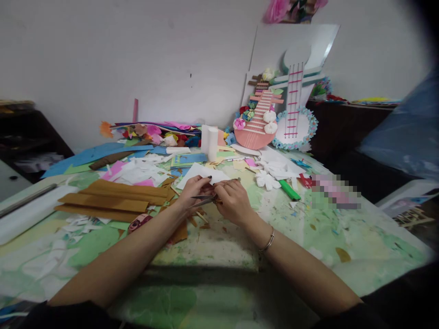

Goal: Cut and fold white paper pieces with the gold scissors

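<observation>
In front of me, over the middle of the table, my two hands meet at the fingertips. My right hand (235, 199) is closed around a pair of scissors (203, 199), whose blades point left under my left wrist. The fingers of my left hand (193, 191) are pinched together beside the right fingertips; what they hold is too small or hidden to make out. Just behind both hands is a white sheet of paper (192, 172); whether it is held or lies on the table I cannot tell.
Folded brown paper (113, 196) lies left, near a white roll (37, 214). White scraps (144, 170) are strewn behind it. A white paper flower (266, 180) and a green object (290, 190) lie right. Decorated paper instruments (259, 125) lean at the back.
</observation>
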A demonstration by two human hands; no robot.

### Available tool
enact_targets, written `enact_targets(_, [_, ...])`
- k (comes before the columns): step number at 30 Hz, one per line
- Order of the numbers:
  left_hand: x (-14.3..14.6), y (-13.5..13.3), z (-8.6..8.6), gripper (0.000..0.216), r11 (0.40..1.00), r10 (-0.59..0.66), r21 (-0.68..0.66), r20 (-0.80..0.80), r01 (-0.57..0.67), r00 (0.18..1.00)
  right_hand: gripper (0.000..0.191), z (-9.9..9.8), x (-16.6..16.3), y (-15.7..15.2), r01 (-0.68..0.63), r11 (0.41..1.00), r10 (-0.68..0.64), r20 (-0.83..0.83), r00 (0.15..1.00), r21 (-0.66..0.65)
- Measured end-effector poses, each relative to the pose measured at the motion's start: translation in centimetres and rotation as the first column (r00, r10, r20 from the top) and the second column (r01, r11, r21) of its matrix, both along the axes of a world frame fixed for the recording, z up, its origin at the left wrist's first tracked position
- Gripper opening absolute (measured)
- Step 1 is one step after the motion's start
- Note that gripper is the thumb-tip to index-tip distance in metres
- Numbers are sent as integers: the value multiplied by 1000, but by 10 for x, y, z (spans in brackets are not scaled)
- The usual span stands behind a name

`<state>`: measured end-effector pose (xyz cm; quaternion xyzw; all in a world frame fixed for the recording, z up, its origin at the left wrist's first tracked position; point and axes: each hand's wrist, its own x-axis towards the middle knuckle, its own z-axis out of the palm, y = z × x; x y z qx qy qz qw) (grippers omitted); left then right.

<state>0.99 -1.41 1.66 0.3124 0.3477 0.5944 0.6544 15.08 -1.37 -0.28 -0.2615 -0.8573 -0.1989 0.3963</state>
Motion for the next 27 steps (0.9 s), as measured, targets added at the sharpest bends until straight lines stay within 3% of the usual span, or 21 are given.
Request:
enact_targets(7, [1, -3, 2, 18, 997, 25, -69, 71, -20, 997, 17, -1, -3, -6, 60, 995, -62, 26, 998, 74])
enact_targets(16, [1, 0, -4, 12, 998, 15, -69, 67, -10, 998, 15, -4, -2, -2, 66, 997, -67, 19, 998, 46])
enact_targets(23, [3, -2, -2, 11, 998, -8, -64, 93, 14, 996, 14, -1, -5, -4, 149, 964, -150, -13, 989, 218])
enact_targets(27, [1, -2, -1, 10, 998, 28, -59, 88, -23, 996, 17, 2, -3, -1, 162, 955, -157, -40, 987, 248])
